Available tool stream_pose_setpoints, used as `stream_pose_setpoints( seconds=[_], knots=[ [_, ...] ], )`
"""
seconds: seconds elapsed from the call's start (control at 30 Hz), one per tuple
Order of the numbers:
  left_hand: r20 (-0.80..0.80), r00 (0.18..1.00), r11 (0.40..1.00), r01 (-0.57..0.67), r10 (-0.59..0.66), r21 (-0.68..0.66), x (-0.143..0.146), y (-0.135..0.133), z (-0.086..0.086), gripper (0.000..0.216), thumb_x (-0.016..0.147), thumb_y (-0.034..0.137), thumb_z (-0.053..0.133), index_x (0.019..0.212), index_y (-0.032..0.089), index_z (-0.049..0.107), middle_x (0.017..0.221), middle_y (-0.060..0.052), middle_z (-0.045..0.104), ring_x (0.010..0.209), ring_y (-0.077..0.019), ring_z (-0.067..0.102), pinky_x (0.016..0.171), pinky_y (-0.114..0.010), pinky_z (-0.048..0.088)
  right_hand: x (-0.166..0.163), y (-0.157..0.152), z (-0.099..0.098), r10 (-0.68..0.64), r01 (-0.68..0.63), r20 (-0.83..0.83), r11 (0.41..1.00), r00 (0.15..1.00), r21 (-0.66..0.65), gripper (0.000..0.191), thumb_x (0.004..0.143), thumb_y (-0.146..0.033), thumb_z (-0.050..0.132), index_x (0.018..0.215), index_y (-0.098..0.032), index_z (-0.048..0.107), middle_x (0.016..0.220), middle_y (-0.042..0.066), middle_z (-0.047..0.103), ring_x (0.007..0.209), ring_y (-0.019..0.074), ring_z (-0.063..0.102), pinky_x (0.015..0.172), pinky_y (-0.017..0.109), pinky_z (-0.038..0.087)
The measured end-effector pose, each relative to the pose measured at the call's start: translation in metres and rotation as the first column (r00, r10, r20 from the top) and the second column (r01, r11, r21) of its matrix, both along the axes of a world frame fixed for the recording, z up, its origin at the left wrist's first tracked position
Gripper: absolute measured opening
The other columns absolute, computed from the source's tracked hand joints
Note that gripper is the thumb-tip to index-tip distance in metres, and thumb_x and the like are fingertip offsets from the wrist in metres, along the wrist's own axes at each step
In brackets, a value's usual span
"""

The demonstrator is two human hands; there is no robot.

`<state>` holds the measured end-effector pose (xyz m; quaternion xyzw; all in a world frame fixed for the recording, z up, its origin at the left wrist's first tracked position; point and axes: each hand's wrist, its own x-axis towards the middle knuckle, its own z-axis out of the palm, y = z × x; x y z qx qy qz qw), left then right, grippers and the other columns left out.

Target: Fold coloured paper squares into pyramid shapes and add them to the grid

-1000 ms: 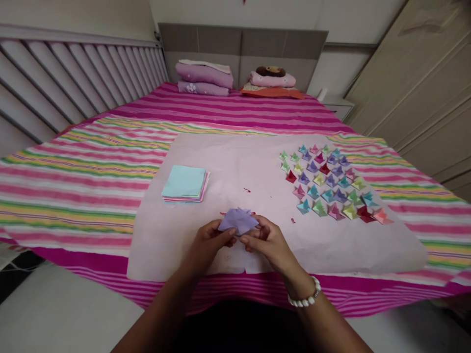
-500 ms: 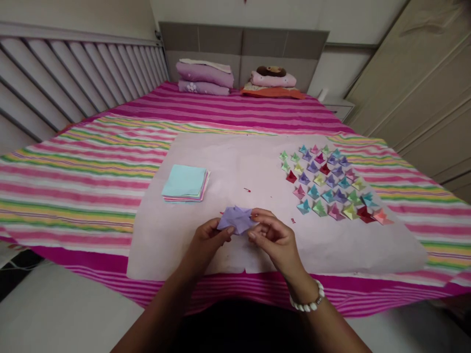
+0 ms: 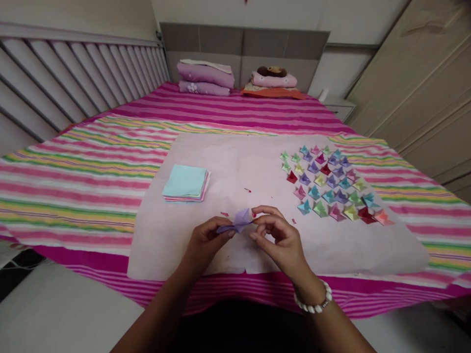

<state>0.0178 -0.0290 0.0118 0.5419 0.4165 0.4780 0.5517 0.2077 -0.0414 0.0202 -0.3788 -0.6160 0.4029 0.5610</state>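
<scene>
A purple origami piece (image 3: 242, 219) of folded paper is held above the pale paper sheet (image 3: 235, 162), between my two hands. My left hand (image 3: 210, 241) pinches its left end between thumb and fingers. At its right end, the fingers of my right hand (image 3: 278, 238) close on the tip, the thumb held a little lower. Small red scraps (image 3: 224, 214) lie on the sheet just beyond the hands. To the left stands a stack of square coloured papers (image 3: 186, 181), light blue on top.
Rows of small folded paper pieces (image 3: 330, 196) in many colours fill the sheet's right side. More tiny red bits (image 3: 248, 190) lie near its middle. The sheet rests on a striped bedspread (image 3: 91, 171). Folded purple bedding (image 3: 205, 76) sits by the headboard (image 3: 221, 41).
The purple origami piece has turned in my fingers, from showing a broad flat face to a narrower shape with one point standing up. My right wrist has shifted slightly right.
</scene>
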Motion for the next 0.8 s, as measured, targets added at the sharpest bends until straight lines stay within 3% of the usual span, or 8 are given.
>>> stream_pose_setpoints(
  seconds=[0.13,0.27,0.4,0.53,0.63,0.8],
  knots=[
    [-0.034,0.999,0.988,0.014,-0.009,0.156,-0.003,0.000,0.000,0.011,0.075,0.014,0.068,0.082,0.020,0.073,0.092,-0.005,0.068,0.095,-0.0178,0.061,0.085,-0.029,0.046,0.002,-0.002,0.006,0.013,-0.016,0.064,0.999,0.998,0.052,0.024,0.080,-0.014,0.068,0.101,-0.025,0.064,0.122,0.008,0.050,0.060,0.0073,0.055,0.059,0.029,0.050],
    [-0.079,0.997,0.978,0.027,-0.011,0.207,-0.006,0.001,-0.001,0.018,0.076,0.009,0.065,0.084,0.022,0.074,0.095,-0.006,0.068,0.100,-0.0189,0.060,0.089,-0.031,0.046,0.003,-0.002,0.010,0.014,-0.034,0.179,0.993,0.984,0.110,0.017,0.080,-0.015,0.066,0.095,-0.024,0.067,0.125,0.009,0.050,0.062,0.0084,0.055,0.061,0.031,0.052],
    [-0.099,0.995,0.973,0.037,-0.014,0.230,-0.007,0.001,-0.002,0.017,0.076,0.011,0.067,0.085,0.023,0.074,0.099,-0.006,0.067,0.102,-0.0194,0.060,0.086,-0.030,0.048,0.003,-0.002,0.010,0.026,-0.071,0.312,0.989,0.950,0.132,0.024,0.083,-0.016,0.064,0.104,-0.026,0.068,0.129,0.009,0.048,0.064,0.0096,0.056,0.064,0.032,0.053],
    [-0.141,0.990,0.961,0.014,0.026,0.275,-0.005,0.001,-0.001,0.010,0.077,0.017,0.068,0.083,0.022,0.074,0.097,-0.007,0.066,0.098,-0.0196,0.060,0.079,-0.029,0.049,0.001,0.000,0.007,-0.004,-0.051,0.358,0.988,0.934,0.144,0.015,0.087,-0.017,0.059,0.093,-0.024,0.071,0.117,0.008,0.057,0.068,0.0127,0.058,0.056,0.028,0.049],
    [-0.160,0.987,0.974,0.010,0.027,0.225,-0.003,0.002,0.000,0.009,0.077,0.021,0.069,0.085,0.021,0.073,0.098,-0.008,0.066,0.100,-0.0203,0.059,0.076,-0.028,0.048,-0.001,0.004,0.003,-0.027,-0.002,0.258,0.994,0.966,0.112,0.003,0.082,-0.021,0.067,0.080,-0.022,0.069,0.110,0.007,0.060,0.063,0.0113,0.054,0.054,0.028,0.046],
    [-0.052,0.998,1.000,0.021,-0.020,0.023,0.001,0.002,-0.004,0.017,0.077,0.029,0.069,0.091,0.020,0.072,0.095,-0.005,0.067,0.097,-0.0201,0.058,0.084,-0.031,0.046,-0.003,0.011,-0.001,-0.002,-0.001,0.160,1.000,0.987,0.016,0.010,0.078,-0.027,0.072,0.072,-0.022,0.068,0.102,0.007,0.063,0.098,0.0223,0.057,0.088,0.040,0.045]
  ],
)
